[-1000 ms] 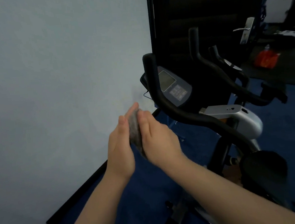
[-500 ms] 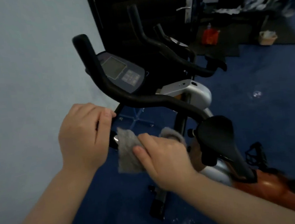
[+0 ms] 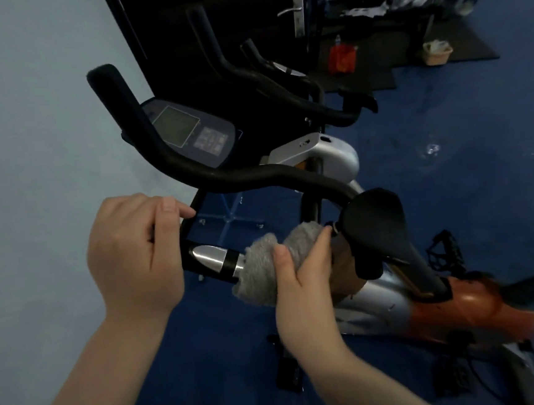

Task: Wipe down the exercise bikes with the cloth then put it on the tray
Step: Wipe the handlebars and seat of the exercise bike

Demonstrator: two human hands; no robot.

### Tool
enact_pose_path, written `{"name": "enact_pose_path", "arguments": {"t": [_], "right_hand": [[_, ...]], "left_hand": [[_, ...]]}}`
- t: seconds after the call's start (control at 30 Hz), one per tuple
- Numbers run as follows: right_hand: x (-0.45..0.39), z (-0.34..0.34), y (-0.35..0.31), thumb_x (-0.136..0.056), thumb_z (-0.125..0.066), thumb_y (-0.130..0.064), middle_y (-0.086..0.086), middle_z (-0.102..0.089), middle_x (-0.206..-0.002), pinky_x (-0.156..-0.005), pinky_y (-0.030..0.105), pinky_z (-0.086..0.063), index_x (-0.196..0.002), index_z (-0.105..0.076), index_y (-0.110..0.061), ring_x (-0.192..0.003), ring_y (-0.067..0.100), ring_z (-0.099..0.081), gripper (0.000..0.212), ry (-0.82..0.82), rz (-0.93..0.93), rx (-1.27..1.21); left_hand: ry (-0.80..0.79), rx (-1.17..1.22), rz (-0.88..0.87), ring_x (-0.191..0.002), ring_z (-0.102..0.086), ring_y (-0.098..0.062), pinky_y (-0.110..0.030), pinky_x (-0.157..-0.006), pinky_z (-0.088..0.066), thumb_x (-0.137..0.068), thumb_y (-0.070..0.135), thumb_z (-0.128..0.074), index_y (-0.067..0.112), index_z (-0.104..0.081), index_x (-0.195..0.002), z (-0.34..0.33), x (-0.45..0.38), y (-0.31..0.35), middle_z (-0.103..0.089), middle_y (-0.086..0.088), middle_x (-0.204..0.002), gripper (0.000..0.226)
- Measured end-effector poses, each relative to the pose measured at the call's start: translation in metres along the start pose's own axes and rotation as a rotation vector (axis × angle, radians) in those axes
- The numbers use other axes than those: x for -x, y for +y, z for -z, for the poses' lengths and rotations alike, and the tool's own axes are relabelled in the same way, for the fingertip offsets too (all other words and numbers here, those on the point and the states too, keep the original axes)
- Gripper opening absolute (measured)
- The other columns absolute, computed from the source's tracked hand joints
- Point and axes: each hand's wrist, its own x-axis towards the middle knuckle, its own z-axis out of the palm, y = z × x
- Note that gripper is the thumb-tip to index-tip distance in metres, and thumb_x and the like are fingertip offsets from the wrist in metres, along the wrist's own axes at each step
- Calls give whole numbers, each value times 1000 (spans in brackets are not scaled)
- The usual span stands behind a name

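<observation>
The nearest exercise bike (image 3: 330, 161) fills the middle, its handlebar (image 3: 250, 174) sweeping from eleven o'clock down toward the saddle (image 3: 377, 221) at three. The left hand (image 3: 134, 256) is curled tight around the near grip at nine, likely bracing the bike against the rubbing. At centre the right hand (image 3: 300, 270) clamps the grey cloth (image 3: 261, 267) around the bar beside the chrome sensor (image 3: 210, 255), the cloth's long axis following the bar from eight to two.

Single head-worn view, forward and down, close over the exercise bike (image 3: 289, 174) handlebars.
</observation>
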Motion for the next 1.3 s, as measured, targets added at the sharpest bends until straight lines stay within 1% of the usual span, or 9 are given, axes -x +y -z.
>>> {"name": "enact_pose_path", "arguments": {"t": [0.17, 0.3, 0.43, 0.53, 0.73, 1.03, 1.13, 1.2, 1.3], "right_hand": [[-65, 12, -26, -97, -49, -36, 13, -58, -123, -98, 45, -46, -132, -41, -9, -112, 27, -56, 45, 103, -271, -60], [-55, 10, -19, -97, -47, -37, 5, -59, -108, -71, 30, -44, -124, -41, -12, -89, 17, -56, 37, 122, -191, 124], [-59, 7, -29, -97, -46, -20, 14, -55, -116, -77, 34, -43, -118, -44, -6, -98, 27, -56, 25, 153, -214, 43], [-72, 6, -34, -98, -42, -15, 16, -52, -122, -74, 32, -41, -121, -46, -4, -104, 32, -54, 26, 47, -199, 366], [-48, 10, -27, -95, -47, -24, 27, -12, -154, -114, 34, -28, -145, 6, 9, -141, 33, -24, 80, -40, 6, 701], [-17, 39, -8, -94, -11, -57, -2, 22, -158, -108, 24, 17, -152, -3, -17, -135, 2, 33, 71, -308, 320, 738], [-29, 49, -12, -96, -4, -47, 0, -32, -153, -120, 32, 6, -140, -42, -18, -147, 10, -2, 65, -295, 566, 873], [-25, 39, -12, -101, -14, -37, -1, -65, -106, -118, 40, -17, -105, -61, -19, -121, 17, -49, 51, -279, 660, 871], [-15, 6, -22, -99, -28, -33, -3, -58, -66, -67, 34, -49, -84, -54, -20, -58, 17, -53, 33, -141, 747, 847]], "left_hand": [[-7, 26, 6, -77, -52, -18, -25, -68, -32, -99, 22, -33, 15, -72, -75, 0, 0, 0, -60, 0, -63, 47], [18, 44, 29, -76, -52, -17, -22, -66, -32, -99, 20, -33, 15, -72, -74, -3, 0, 2, -61, 0, -64, 46], [36, 33, 43, -77, -49, -13, -11, -71, -32, -99, 21, -33, 14, -73, -74, -4, 0, 3, -61, 1, -64, 47], [48, 25, 49, -76, -48, -11, -9, -72, -32, -100, 20, -33, 14, -73, -74, -5, -1, 5, -61, -1, -63, 47], [109, 29, 74, -74, -54, -19, -8, -72, -31, -99, 17, -34, 14, -72, -73, -9, 0, 7, -61, -1, -62, 46], [112, 13, 46, -78, -53, -14, -12, -75, -34, -98, 16, -36, 13, -72, -75, -9, 2, 4, -64, -1, -67, 43], [67, 80, 38, -85, -54, -10, -12, -79, -36, -99, 16, -36, 10, -71, -84, -2, 3, -1, -65, 3, -82, 38], [57, 222, 86, -93, -58, -6, -13, -85, -39, -98, 11, -37, 8, -69, -95, 6, 3, -5, -65, 4, -93, 32], [71, 362, 250, -103, -61, -4, -17, -91, -43, -99, 13, -35, 8, -67, -105, 14, 2, -7, -67, 4, -105, 32]]}}
